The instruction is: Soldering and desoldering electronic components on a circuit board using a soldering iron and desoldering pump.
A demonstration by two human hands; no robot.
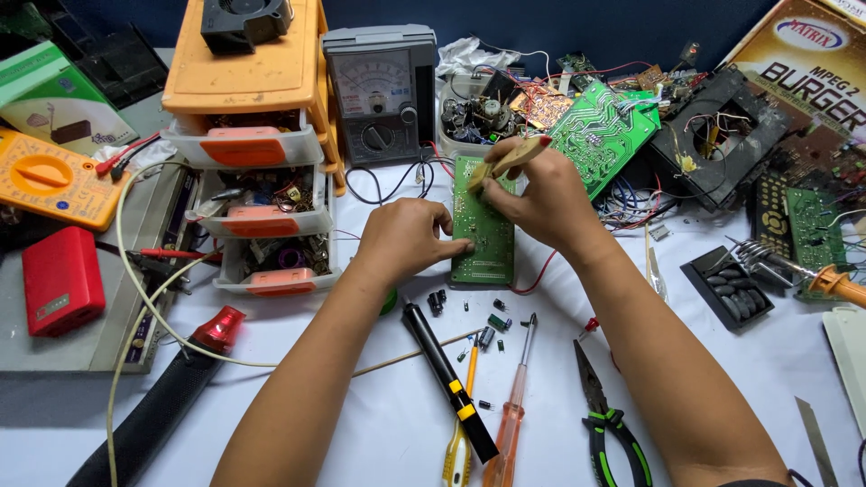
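Note:
A long green circuit board lies on the white table in front of me. My left hand presses on its left edge, fingers curled against the board. My right hand hovers over the board's upper part and pinches a tan brush-like tool with a red tip, its lower end touching the board. Small loose capacitors lie just below the board.
An orange drawer cabinet stands at left, a grey analog meter behind. A black soldering tool, orange screwdriver and green-handled pliers lie near me. More green boards, a remote keypad and an orange multimeter surround.

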